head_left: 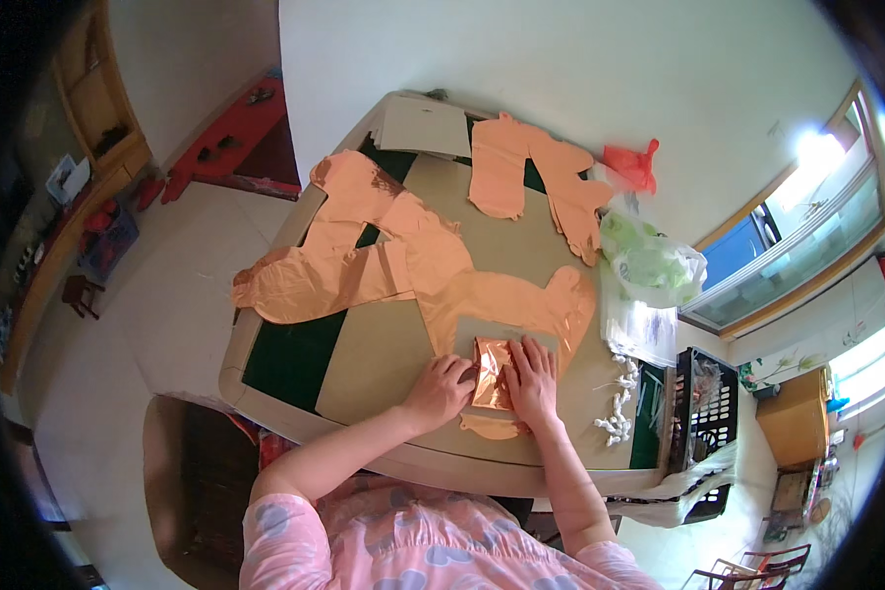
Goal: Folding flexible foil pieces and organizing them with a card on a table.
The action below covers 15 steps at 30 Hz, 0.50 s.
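Note:
A folded rose-gold foil piece [493, 374] lies on a grey card [509, 333] near the table's front edge. My left hand [440, 393] is at its left side, fingers curled in against the edge and seemingly pinching it. Along the right side my right hand [532, 383] lies flat, fingers stretched forward over the foil and card. Under and beyond the card spreads a large flat foil shape [506, 296], like an uninflated balloon. Other such foil shapes are a long one [339, 280] at left and one [501, 172] at the far side.
A stack of grey cards [423, 128] sits at the table's far left. On the right are a clear green-patterned plastic bag [649, 261], a red bag [631, 165], small white bundles [615, 423] and a black crate [706, 408]. A dark seat [192, 492] stands at front left.

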Each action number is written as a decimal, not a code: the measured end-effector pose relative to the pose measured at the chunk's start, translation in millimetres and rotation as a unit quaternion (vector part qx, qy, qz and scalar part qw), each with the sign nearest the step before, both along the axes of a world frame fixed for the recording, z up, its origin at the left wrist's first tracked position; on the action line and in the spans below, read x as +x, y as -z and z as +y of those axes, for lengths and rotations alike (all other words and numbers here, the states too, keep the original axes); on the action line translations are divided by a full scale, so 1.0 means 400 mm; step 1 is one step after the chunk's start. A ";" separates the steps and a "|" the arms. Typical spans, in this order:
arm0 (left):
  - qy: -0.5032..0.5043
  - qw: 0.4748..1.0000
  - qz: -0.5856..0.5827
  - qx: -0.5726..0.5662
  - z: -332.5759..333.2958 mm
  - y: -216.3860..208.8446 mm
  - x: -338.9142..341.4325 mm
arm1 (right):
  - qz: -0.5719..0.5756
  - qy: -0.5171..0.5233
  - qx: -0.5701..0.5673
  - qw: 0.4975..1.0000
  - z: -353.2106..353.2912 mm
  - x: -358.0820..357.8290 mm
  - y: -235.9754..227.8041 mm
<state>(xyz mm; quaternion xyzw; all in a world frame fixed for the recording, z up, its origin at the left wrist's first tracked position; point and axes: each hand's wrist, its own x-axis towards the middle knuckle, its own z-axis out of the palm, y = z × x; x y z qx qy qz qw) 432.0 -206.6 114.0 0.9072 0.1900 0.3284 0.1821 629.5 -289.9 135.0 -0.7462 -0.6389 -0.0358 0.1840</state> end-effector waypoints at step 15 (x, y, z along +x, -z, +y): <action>-0.002 0.997 0.072 0.023 -0.006 -0.025 -0.028 | 0.000 -0.010 0.013 1.000 0.005 -0.008 -0.010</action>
